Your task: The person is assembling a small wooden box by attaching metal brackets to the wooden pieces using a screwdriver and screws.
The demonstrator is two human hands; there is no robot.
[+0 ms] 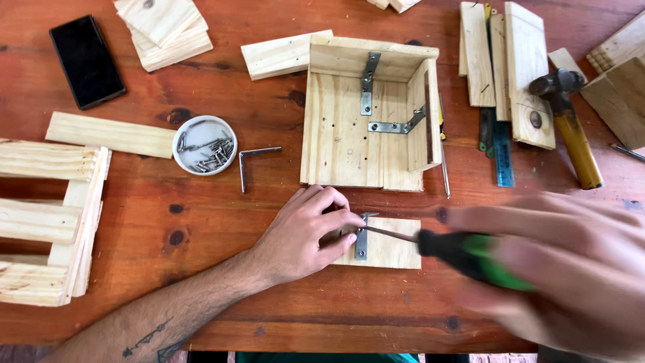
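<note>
**Screwdriver tip on a bracket, small board pinned under the left hand**

The bracket (362, 236) lies on a small board (386, 250), near the table's front edge. The left hand (306, 235) presses down on the board's left end, fingers curled and together over the wood, fingertips just beside the bracket. The right hand (571, 269), blurred and close to the camera, is wrapped tight around the black and green handle of a screwdriver (457, 250); its shaft runs left from that grip and its tip meets the bracket close to the left fingertips.

Just beyond the hands stands an open box (342, 134) of pale wood with two metal braces screwed inside. Left of the box, beyond the left hand, a loose angle bracket (252, 161) lies flat, and further left a white dish (205, 145) holds screws. A phone (87, 60) lies far off beyond the left forearm, with boards stacked near it. Beyond the right hand are a steel rule (502, 154), several planks and a hammer (571, 128).
</note>
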